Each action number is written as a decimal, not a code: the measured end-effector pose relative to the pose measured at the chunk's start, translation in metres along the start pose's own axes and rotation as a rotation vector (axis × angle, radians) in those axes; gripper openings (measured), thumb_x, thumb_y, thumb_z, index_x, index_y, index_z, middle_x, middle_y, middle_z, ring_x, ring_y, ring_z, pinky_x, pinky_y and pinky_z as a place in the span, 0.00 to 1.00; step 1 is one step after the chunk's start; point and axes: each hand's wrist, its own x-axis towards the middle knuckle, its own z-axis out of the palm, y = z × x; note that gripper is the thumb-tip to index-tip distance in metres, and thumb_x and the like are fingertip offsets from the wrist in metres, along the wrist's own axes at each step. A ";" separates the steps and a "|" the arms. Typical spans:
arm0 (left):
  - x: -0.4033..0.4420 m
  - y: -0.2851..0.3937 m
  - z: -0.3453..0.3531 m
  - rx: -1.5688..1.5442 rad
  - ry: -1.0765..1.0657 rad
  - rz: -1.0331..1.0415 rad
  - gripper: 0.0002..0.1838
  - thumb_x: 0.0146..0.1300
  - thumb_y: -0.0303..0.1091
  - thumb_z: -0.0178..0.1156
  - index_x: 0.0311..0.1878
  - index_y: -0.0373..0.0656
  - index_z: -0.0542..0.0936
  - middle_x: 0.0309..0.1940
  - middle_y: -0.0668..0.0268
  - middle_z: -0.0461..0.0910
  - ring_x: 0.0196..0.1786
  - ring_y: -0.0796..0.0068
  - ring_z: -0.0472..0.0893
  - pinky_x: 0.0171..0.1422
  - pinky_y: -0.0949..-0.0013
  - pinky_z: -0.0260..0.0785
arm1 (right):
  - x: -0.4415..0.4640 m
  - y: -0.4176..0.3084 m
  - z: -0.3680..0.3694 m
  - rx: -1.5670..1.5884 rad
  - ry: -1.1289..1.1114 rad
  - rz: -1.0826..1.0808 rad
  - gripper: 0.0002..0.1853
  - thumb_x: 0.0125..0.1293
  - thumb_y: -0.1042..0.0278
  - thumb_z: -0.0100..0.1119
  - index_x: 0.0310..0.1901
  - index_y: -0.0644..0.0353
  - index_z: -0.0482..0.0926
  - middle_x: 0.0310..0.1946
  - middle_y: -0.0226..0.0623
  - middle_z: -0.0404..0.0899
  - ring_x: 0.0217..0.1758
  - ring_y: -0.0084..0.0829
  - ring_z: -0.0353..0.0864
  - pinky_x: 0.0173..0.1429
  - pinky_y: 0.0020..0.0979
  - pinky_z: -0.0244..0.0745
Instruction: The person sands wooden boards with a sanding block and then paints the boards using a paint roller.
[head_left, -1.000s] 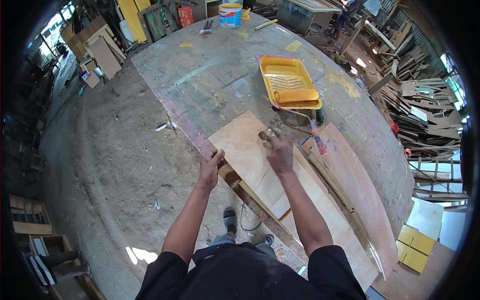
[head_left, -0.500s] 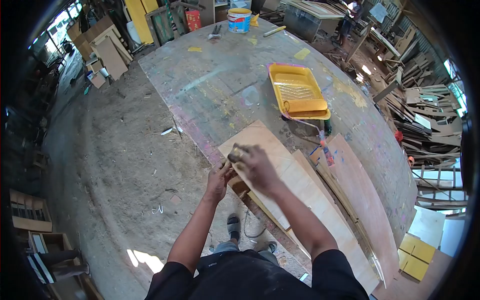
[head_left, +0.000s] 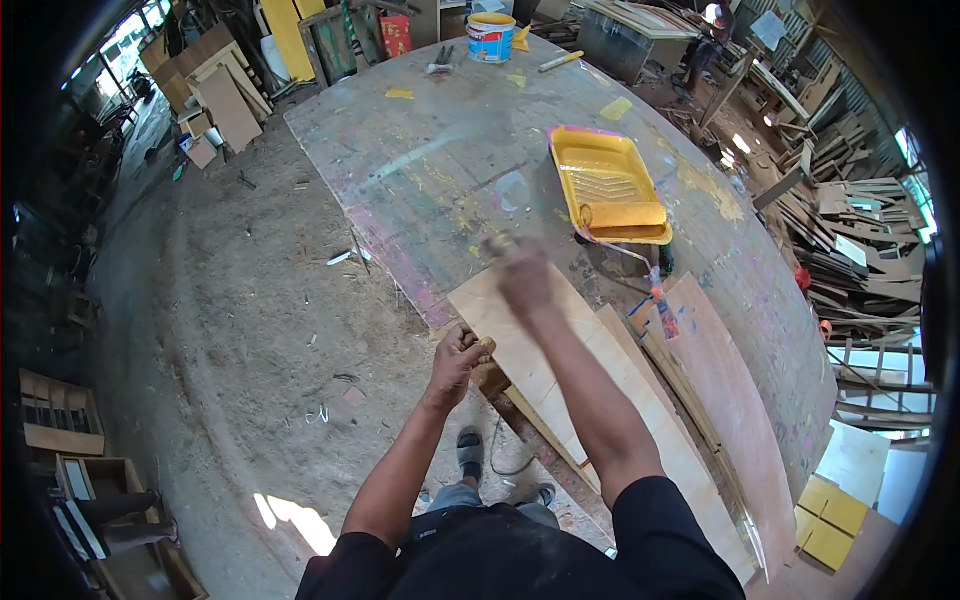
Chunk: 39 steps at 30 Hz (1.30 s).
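Note:
A pale plywood board (head_left: 560,340) lies along the near edge of the worktable, its far-left corner towards my hands. At its left edge, my left hand (head_left: 458,368) is closed, and a small yellowish-brown lump (head_left: 487,346) shows at the fingertips; I cannot tell what it is. My right hand (head_left: 526,282) is above the board's far end, blurred by motion. Its fingers are curled around a small dark-and-tan object (head_left: 502,246) too smeared to name. Beyond it, a yellow paint tray (head_left: 600,158) carries a paint roller (head_left: 624,215) coated in yellow.
The paint-stained worktable (head_left: 430,200) also holds a paint bucket (head_left: 490,40), a brush (head_left: 440,62) and a curved wood panel (head_left: 715,370) at right. Wood offcuts (head_left: 860,250) are heaped on the right. Another person (head_left: 708,45) is in the background.
My right hand has swung away from my left hand, further up and over the board's far end. My left hand has shifted slightly right and down, apart from the right.

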 end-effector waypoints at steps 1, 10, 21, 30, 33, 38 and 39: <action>-0.001 0.003 0.004 0.000 -0.005 0.000 0.15 0.68 0.27 0.69 0.56 0.43 0.79 0.42 0.74 0.81 0.42 0.84 0.81 0.47 0.76 0.76 | -0.014 0.003 0.036 -0.065 0.101 -0.203 0.18 0.64 0.76 0.58 0.55 0.56 0.85 0.56 0.50 0.79 0.63 0.52 0.75 0.67 0.48 0.73; -0.005 0.008 0.008 -0.017 -0.008 0.037 0.15 0.68 0.29 0.69 0.55 0.43 0.79 0.42 0.74 0.82 0.40 0.85 0.78 0.46 0.76 0.74 | -0.015 -0.009 0.024 -0.004 0.003 -0.044 0.19 0.60 0.76 0.62 0.55 0.55 0.84 0.55 0.50 0.80 0.64 0.50 0.75 0.69 0.47 0.71; -0.001 -0.005 -0.001 -0.099 -0.040 0.068 0.15 0.68 0.29 0.69 0.56 0.43 0.79 0.41 0.75 0.81 0.42 0.83 0.80 0.48 0.74 0.75 | -0.032 -0.032 0.030 -0.028 -0.049 -0.286 0.23 0.61 0.73 0.60 0.60 0.52 0.83 0.53 0.50 0.79 0.64 0.52 0.75 0.65 0.51 0.75; 0.000 0.000 0.002 -0.012 -0.031 0.029 0.12 0.67 0.25 0.68 0.49 0.44 0.77 0.41 0.73 0.80 0.42 0.83 0.79 0.49 0.74 0.75 | -0.030 -0.004 0.012 -0.348 0.070 -0.147 0.22 0.60 0.71 0.65 0.58 0.53 0.84 0.52 0.45 0.83 0.60 0.46 0.78 0.65 0.46 0.72; -0.005 0.005 0.004 -0.072 -0.089 0.072 0.17 0.71 0.25 0.63 0.62 0.41 0.77 0.52 0.68 0.83 0.52 0.76 0.84 0.58 0.69 0.79 | -0.072 -0.034 -0.014 0.201 -0.095 -0.170 0.25 0.60 0.79 0.57 0.60 0.50 0.85 0.58 0.45 0.81 0.65 0.48 0.76 0.74 0.50 0.66; 0.006 0.003 -0.012 -0.009 -0.137 -0.021 0.23 0.72 0.30 0.61 0.68 0.41 0.74 0.56 0.66 0.83 0.54 0.73 0.83 0.64 0.62 0.76 | -0.097 0.028 -0.050 -0.075 0.129 0.126 0.17 0.63 0.76 0.59 0.53 0.56 0.85 0.45 0.45 0.83 0.54 0.50 0.78 0.66 0.51 0.71; 0.010 -0.002 -0.020 -0.146 -0.175 -0.057 0.21 0.73 0.31 0.60 0.67 0.41 0.75 0.55 0.66 0.84 0.53 0.73 0.83 0.64 0.62 0.75 | -0.123 0.022 -0.039 -0.174 0.054 0.091 0.15 0.64 0.74 0.60 0.52 0.56 0.85 0.44 0.46 0.83 0.53 0.50 0.78 0.65 0.52 0.72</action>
